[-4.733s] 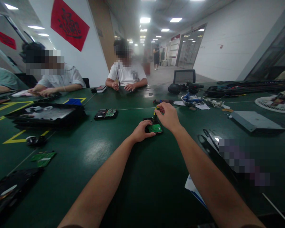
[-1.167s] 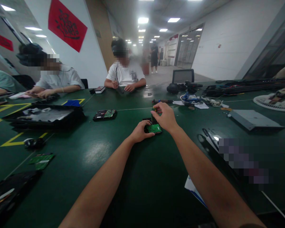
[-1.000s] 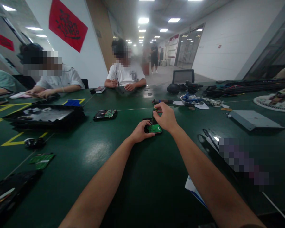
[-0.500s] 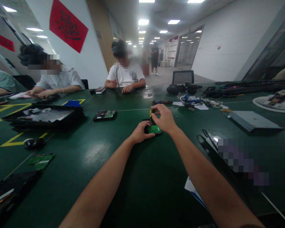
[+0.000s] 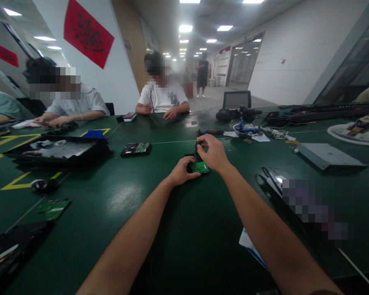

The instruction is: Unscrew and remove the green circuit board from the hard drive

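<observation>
A small hard drive [image 5: 200,167] lies on the green table ahead of me, its green circuit board facing up. My left hand [image 5: 182,171] grips it from the left, thumb along the near edge and fingers on the far side. Above the board, a short screwdriver [image 5: 197,151] stands upright, pinched by the fingertips of my right hand [image 5: 214,152]. Its dark handle shows a little yellow at the top. The tip is too small to make out where it meets the drive.
Another hard drive [image 5: 136,149] lies to the left, beyond it a black tray [image 5: 92,153]. A loose green circuit board [image 5: 54,208] is nearer on the left. To the right sit a grey metal box [image 5: 330,155] and a bowl of blue cables [image 5: 246,129]. Co-workers sit across the table.
The screwdriver has turned in my right fingers: its yellow side faced me before and now mostly dark shows. Both hands and the hard drive stay in place.
</observation>
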Demonstrator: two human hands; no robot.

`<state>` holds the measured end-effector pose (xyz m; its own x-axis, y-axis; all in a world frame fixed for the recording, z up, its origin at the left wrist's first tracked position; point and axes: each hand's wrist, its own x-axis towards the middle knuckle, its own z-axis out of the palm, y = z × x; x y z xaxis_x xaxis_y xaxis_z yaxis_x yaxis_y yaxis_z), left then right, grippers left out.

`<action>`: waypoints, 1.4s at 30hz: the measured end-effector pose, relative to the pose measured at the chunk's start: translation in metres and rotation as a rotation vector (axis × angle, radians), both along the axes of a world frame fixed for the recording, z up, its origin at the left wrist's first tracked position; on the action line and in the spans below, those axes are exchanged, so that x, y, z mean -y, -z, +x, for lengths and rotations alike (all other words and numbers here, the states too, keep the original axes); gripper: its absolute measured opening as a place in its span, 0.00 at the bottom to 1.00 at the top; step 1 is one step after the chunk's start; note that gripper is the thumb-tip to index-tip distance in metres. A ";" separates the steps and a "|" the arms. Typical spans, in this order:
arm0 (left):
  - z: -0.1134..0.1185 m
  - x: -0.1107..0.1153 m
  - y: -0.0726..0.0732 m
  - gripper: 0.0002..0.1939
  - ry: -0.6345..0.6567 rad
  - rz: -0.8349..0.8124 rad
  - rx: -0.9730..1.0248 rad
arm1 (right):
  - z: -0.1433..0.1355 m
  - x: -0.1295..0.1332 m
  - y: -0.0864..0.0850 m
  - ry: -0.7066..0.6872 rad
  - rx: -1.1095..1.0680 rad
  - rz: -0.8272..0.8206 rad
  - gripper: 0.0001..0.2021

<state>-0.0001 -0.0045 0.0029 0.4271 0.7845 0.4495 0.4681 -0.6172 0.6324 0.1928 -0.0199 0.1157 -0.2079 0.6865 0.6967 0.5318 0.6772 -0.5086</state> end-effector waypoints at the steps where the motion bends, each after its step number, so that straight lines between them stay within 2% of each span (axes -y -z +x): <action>1: 0.000 0.000 0.000 0.31 -0.002 -0.005 0.001 | 0.000 0.000 0.000 0.003 -0.003 -0.001 0.09; 14: 0.000 -0.004 0.003 0.32 0.010 0.015 -0.028 | 0.000 0.001 -0.001 0.017 -0.001 0.031 0.07; 35: -0.001 -0.002 0.002 0.37 0.001 -0.005 -0.081 | 0.001 0.001 -0.003 -0.009 -0.006 -0.017 0.07; 42: 0.000 0.000 0.001 0.35 -0.002 0.000 -0.040 | 0.002 0.001 -0.002 0.003 0.030 -0.008 0.07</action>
